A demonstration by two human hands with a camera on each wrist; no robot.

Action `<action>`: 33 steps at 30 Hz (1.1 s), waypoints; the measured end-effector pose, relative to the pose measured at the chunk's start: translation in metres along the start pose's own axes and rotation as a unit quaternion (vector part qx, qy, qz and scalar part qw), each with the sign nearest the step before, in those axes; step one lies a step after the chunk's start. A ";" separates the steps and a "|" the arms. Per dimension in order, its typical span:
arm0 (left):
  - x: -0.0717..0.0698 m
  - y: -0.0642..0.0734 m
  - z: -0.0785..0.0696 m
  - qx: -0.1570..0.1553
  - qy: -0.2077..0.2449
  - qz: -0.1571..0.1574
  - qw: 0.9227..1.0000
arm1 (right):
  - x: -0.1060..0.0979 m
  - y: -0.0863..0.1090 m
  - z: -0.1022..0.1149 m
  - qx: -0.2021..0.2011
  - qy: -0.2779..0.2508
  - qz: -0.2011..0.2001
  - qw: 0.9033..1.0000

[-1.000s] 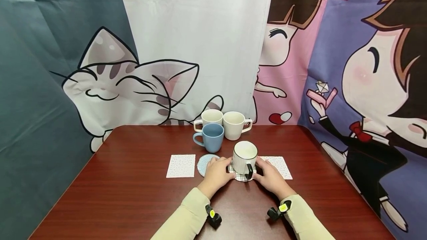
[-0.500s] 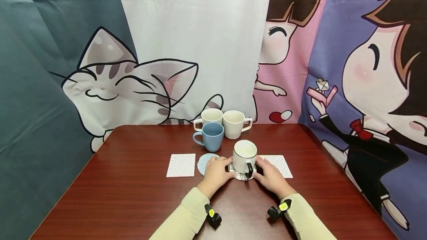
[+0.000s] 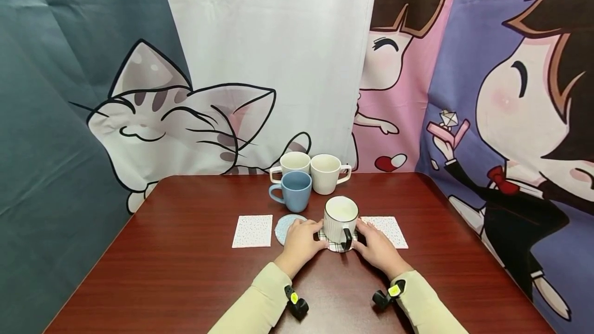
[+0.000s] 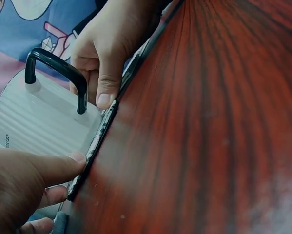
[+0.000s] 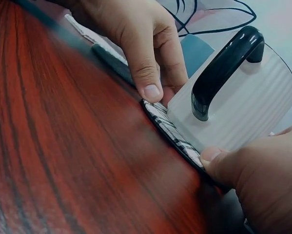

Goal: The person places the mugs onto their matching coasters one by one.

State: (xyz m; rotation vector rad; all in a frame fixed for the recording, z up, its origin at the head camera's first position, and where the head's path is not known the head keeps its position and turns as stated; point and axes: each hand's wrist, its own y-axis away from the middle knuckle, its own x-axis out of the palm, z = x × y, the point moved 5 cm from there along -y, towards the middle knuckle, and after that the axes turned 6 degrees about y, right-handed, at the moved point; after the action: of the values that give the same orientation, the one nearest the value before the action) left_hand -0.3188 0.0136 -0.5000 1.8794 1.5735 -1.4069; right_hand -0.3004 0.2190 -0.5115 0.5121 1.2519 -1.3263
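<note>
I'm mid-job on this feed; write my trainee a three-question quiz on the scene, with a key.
1. What pattern is on the round coaster between the left hand and right hand?
2. True or false: the black-rimmed mug on that coaster has a white handle.
3. To which of the person's sides does the blue mug have its handle? A) right; B) left; C) neither, it faces the person.

Key: 1. Plaid. 2. False; it is black. 3. B.

In the left wrist view, you can read small dark letters [image 4: 8, 141] on the mug [image 4: 48, 117], apparently ending in "cise".
</note>
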 end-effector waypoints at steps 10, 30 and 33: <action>0.002 0.001 0.001 0.004 -0.001 -0.004 1.000 | 0.000 0.003 0.002 0.003 0.016 -0.005 1.000; 0.000 -0.001 -0.001 0.014 -0.010 -0.008 1.000 | -0.003 0.003 0.009 -0.010 0.048 -0.021 0.999; 0.000 0.001 -0.001 0.015 -0.011 -0.009 1.000 | -0.001 0.004 0.010 -0.019 0.052 -0.021 0.998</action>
State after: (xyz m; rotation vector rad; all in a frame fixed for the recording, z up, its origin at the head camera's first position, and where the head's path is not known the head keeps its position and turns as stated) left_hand -0.3176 0.0136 -0.4999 1.8647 1.5702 -1.4615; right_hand -0.2931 0.2118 -0.5081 0.5375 1.3770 -1.3220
